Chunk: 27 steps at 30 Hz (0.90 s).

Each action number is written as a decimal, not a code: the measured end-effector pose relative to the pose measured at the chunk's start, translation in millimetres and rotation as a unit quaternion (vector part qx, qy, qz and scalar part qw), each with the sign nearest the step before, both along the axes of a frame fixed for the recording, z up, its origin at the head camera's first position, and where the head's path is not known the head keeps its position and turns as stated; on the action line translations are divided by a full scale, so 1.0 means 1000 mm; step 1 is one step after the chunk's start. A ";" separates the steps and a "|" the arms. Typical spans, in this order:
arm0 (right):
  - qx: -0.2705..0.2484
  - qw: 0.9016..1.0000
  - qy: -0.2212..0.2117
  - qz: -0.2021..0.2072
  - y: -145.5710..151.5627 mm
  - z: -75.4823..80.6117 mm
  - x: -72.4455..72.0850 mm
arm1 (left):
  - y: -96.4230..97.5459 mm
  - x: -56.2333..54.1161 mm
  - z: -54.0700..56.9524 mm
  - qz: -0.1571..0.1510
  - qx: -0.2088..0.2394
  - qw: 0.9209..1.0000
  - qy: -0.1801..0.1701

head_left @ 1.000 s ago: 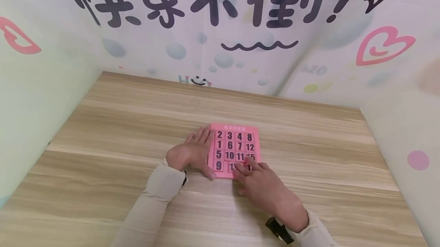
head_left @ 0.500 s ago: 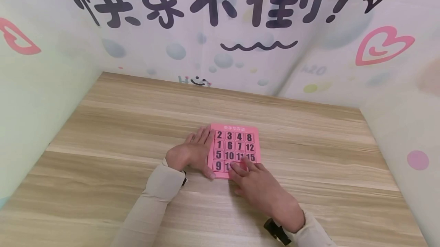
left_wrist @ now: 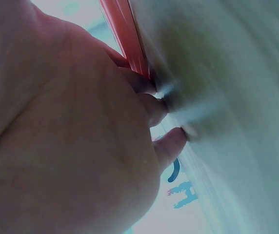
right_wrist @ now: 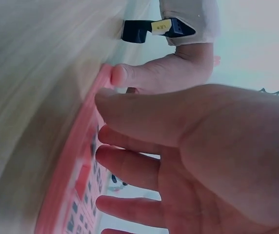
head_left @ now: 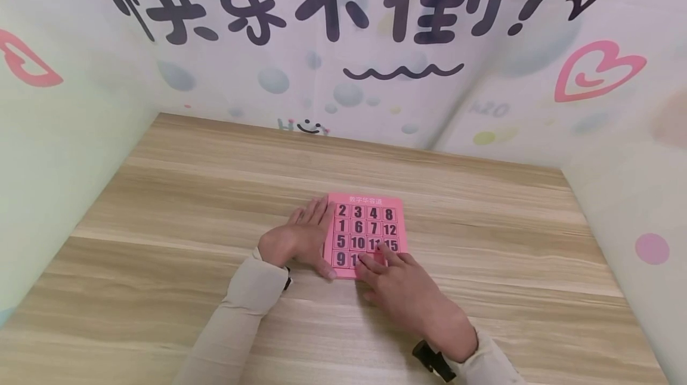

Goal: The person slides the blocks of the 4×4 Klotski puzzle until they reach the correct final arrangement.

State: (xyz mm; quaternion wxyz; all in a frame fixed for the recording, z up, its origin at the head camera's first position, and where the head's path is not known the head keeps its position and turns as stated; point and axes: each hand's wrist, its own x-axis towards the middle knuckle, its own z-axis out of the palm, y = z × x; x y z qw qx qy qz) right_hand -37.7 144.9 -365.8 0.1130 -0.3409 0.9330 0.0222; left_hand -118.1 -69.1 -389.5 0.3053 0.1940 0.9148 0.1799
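Note:
A pink number sliding puzzle lies flat on the wooden table, its numbered tiles in rows. My left hand rests along its left side, fingers extended at the upper edge and thumb at the lower left corner. In the left wrist view, the fingertips reach the tabletop beside the board. My right hand is over the lower right, its fingertips touching bottom-row tiles. A tile beginning with 1 sits beside the 9 tile; fingers partly cover it and hide the lower right corner.
Wood-grain tabletop surrounds the puzzle. Printed sheets with dark lettering and hearts enclose the back and both sides. Each wrist wears a black strap, as on the right wrist.
Over the first half second my right hand shifts slightly left, and the bottom-row tile beginning with 1 slides left against the 9. Since then both hands stay nearly still.

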 end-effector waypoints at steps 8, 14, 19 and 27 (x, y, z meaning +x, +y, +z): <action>-0.019 0.999 0.026 -0.009 0.017 0.002 -0.003 | 0.001 0.000 -0.002 0.002 0.000 1.000 -0.004; -0.009 0.999 0.035 0.002 0.036 0.002 -0.002 | 0.002 0.000 -0.003 0.007 -0.005 1.000 -0.012; 0.005 1.000 0.019 -0.017 0.047 0.005 -0.001 | 0.002 0.000 -0.003 0.010 0.004 1.000 -0.011; 0.016 1.000 0.002 -0.019 0.046 0.008 -0.003 | 0.001 0.000 -0.001 0.005 0.004 1.000 -0.011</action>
